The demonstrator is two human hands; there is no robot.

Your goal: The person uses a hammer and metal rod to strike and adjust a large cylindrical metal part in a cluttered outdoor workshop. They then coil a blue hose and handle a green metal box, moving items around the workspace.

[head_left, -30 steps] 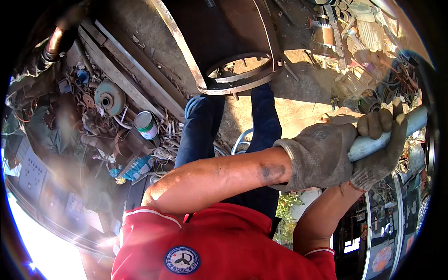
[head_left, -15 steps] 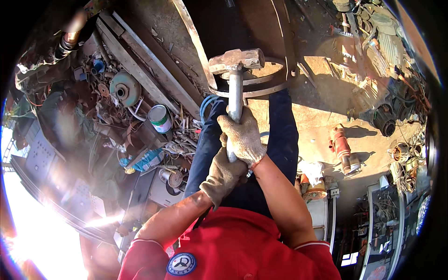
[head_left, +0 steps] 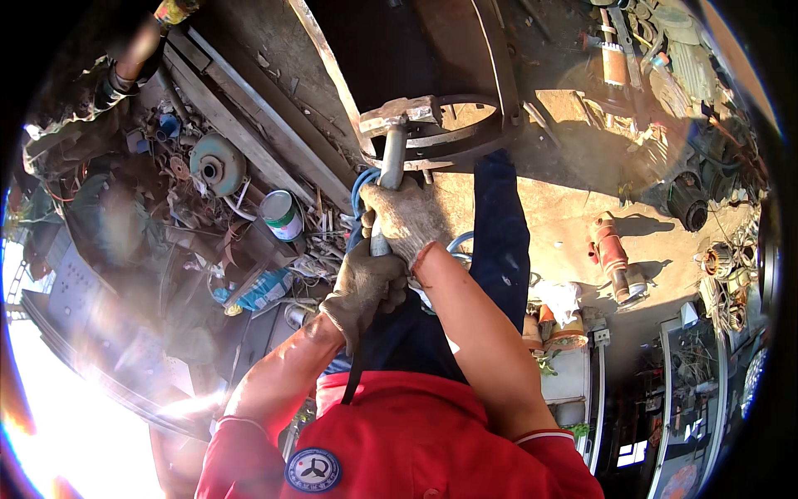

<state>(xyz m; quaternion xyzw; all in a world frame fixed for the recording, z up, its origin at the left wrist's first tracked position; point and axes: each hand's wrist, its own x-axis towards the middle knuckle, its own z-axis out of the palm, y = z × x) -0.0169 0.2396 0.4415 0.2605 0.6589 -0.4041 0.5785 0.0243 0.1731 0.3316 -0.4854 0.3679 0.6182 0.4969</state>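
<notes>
Round Badge Marks Red Shirt

A round badge [head_left: 313, 470] with a blue rim sits on the front of a red shirt [head_left: 407, 441], pale lettering [head_left: 314, 491] circling a dark emblem [head_left: 313, 471] on white; the characters are too small to make out. A white-and-green label [head_left: 288, 227] wraps a can [head_left: 279, 205], and a blue-and-white packet [head_left: 270, 285] shows patches of colour, with any print on either too small to read.

red shirt [head_left: 391, 441] | white-trimmed sleeves [head_left: 555, 453] | round blue-and-white badge [head_left: 313, 470] | grey-brown gloves [head_left: 363, 284] | trousers [head_left: 501, 229], seemingly navy
</notes>
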